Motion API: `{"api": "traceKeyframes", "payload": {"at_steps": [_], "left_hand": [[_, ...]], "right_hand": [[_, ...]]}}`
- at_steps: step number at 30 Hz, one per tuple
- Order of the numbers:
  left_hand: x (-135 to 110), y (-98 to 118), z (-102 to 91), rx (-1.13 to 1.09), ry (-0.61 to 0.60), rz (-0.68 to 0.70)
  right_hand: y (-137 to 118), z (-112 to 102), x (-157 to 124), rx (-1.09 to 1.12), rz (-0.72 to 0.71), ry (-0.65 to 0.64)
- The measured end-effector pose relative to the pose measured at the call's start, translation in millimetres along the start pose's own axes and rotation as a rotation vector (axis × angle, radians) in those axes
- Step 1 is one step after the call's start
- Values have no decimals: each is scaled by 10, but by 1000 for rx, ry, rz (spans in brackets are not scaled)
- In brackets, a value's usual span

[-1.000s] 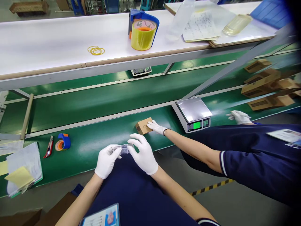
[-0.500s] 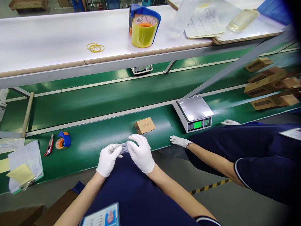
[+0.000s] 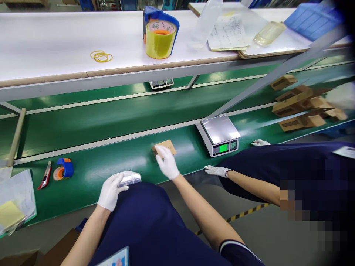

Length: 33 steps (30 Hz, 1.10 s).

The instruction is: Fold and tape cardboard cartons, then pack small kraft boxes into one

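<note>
Change: hands have split. Right hand has left the clear plastic packet and reached forward to the kraft carton. Left hand now has the packet alone.

Left grip: narrow, white-gloved fingers closed around the packet's near end, packet lying roughly level over the near edge of the green belt.

Right grip: fingers over the carton's near corner, touching it. Probably a light contact, but the glove hides the corner, so can't tell whether it's actually closed on it. Carton lies flat on the belt, ahead of and right of the packet, well apart from it.

Left on the belt: small tape dispenser and red box cutter, beside a stack of papers.

Right: digital scale on the belt, display lit green. Co-worker's gloved hand rests at the belt's near edge just below it; their other hand is further right.

Far: brown cartons on the second belt, blurred. Above, on the white bench: large tape dispenser, yellow rubber bands, handwritten sheets.
</note>
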<state>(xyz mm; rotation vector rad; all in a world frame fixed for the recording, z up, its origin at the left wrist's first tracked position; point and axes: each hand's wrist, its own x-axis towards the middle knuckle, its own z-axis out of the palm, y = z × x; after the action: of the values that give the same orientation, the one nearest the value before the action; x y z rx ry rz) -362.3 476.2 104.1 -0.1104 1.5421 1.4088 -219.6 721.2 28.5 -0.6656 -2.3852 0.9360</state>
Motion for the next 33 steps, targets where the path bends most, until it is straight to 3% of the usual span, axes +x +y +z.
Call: {"api": "traceKeyframes", "payload": {"at_steps": [4,7,9,13,15,20,25,28,33], "left_hand": [[-36,-43,-137,23,45,-8],[-55,-77,-194,42,69,-17],[-65,-85,-202,43,100,-17],[-68,-63,-167,-4,115,-21],[-54,-45,-152,-38,138,-36],[4,-21,-188,-77,222,-48],[47,17,-198,-57,173,-51],[72,50,-167,-61,110,-49],[114,91,-150,-63,124,-58]], "right_hand": [[1107,-89,295,-73,415,-80],[1437,-1,270,20,494,-194],[1398,167,159,56,464,-231],[1043,565,-85,39,449,-262],[886,663,-132,-5,425,-242],[826,489,8,35,358,-154],[901,282,208,65,440,-397],[870,336,307,23,431,-518],[857,491,463,12,432,-623]]}}
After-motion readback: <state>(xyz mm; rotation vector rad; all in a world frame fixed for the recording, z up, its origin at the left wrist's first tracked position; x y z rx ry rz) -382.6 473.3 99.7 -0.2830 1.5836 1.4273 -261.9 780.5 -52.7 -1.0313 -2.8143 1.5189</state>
